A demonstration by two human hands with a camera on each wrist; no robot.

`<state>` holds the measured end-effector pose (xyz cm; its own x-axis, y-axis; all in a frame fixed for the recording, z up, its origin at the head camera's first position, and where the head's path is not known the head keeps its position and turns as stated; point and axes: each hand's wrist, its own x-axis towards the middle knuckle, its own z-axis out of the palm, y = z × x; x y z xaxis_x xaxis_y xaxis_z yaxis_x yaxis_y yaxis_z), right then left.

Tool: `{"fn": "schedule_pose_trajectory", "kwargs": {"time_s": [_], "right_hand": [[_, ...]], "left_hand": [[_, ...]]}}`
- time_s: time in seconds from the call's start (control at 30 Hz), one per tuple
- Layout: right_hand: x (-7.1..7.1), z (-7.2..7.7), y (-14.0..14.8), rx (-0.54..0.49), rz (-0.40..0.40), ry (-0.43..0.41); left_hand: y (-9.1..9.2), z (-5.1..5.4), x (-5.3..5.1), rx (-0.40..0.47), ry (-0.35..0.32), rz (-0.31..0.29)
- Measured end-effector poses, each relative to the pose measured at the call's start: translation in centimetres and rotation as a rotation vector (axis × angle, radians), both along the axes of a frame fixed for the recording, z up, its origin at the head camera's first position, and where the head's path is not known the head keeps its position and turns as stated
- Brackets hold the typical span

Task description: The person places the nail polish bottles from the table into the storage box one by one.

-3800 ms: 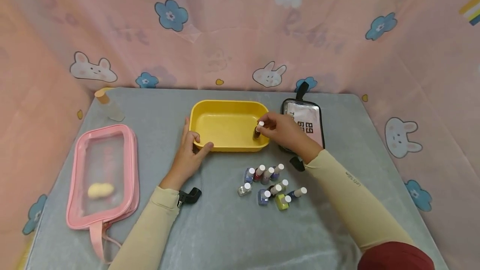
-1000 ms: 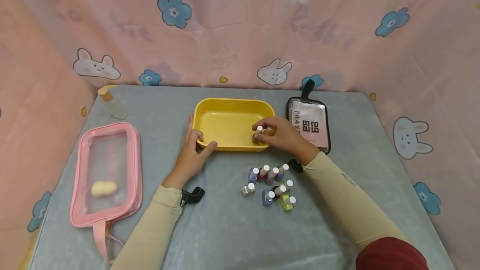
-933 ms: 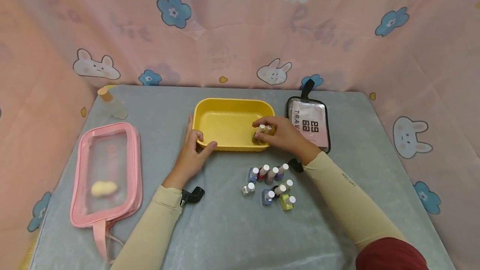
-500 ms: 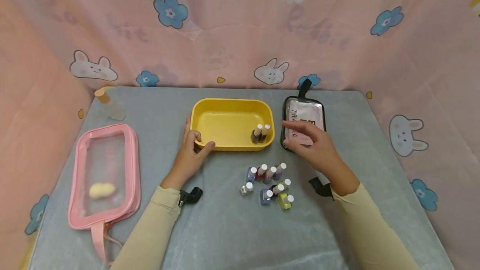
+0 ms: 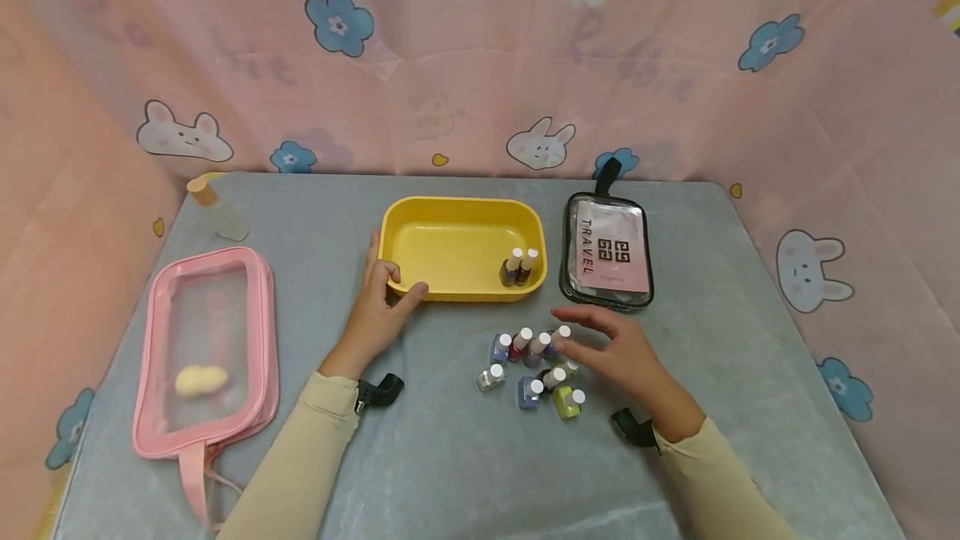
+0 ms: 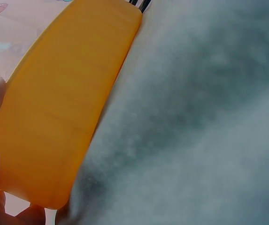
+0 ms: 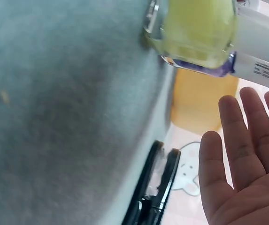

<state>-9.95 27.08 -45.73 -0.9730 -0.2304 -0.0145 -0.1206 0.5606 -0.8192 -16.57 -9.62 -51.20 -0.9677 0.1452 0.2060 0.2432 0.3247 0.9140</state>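
Nail polish bottles [image 5: 533, 354], nine in a loose cluster, sit around the middle of the grey table [image 5: 450, 465], red, blue, purple, clear and lime green among them, all with pale caps. The right hand [image 5: 622, 361] hangs just beside the cluster's right side, thumb and fingers stretched well apart, with nothing in its grasp. Just beyond the cluster, toward the table's far edge, lies a yellow tray [image 5: 438, 252]; two dark bottles [image 5: 509, 272] stand side by side at its near right corner. The left hand [image 5: 373, 315] grips the tray's near left corner, thumb on the near rim and fingers round the left end. Right of the tray lies a black-edged pouch [image 5: 613, 252]. A pink bag [image 5: 210, 307] lies along the table's left edge, an orange-capped bottle [image 5: 225, 217] near the far left corner. Patterned pink cloth [image 5: 435, 65] hangs behind.
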Motion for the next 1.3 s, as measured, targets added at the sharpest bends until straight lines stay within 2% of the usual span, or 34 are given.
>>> {"fn": "schedule_pose_trajectory", "kwargs": {"time_s": [0.2, 0.27, 0.37, 0.43, 0.53, 0.6, 0.67, 0.8, 0.93, 1.13, 1.3], "right_hand": [[-0.4, -0.4, -0.3, -0.019, -0.024, -0.039], [-0.6, 0.1, -0.4, 0.001, -0.048, -0.043], [-1.4, 1.7, -0.5, -0.011, -0.069, 0.023], [-2.4, 3.5, -0.8, -0.042, -0.065, 0.093], [-4.9, 6.0, -1.6, -0.087, -0.044, 0.173], [-6.7, 7.2, -2.5, -0.086, -0.024, 0.193], [-8.5, 7.6, -3.3, -0.095, -0.001, 0.194], [-11.1, 7.0, -4.7, -0.113, 0.045, 0.131], [-12.5, 5.6, -5.7, -0.111, 0.07, 0.068], [-13.0, 3.6, -6.2, -0.061, 0.084, -0.013], [-12.8, 2.5, -6.2, -0.033, 0.109, -0.022]], "left_hand": [[-0.1, 0.0, -0.1, 0.001, 0.005, 0.005], [-0.1, -0.1, -0.1, -0.001, 0.008, 0.004], [-0.1, -0.1, -0.2, -0.006, 0.007, -0.002], [-0.2, -0.1, -0.2, -0.008, 0.006, -0.002], [-0.3, -0.1, -0.2, -0.01, 0.004, 0.006], [-0.3, -0.2, -0.2, -0.012, 0.004, 0.011], [-0.3, -0.2, -0.2, -0.016, -0.003, 0.011], [-0.2, -0.3, -0.1, -0.017, -0.017, 0.002], [0.0, -0.2, -0.1, -0.007, -0.015, -0.001], [0.1, -0.1, -0.2, -0.015, 0.008, -0.005], [0.0, 0.0, -0.1, -0.012, 0.01, -0.004]]}}
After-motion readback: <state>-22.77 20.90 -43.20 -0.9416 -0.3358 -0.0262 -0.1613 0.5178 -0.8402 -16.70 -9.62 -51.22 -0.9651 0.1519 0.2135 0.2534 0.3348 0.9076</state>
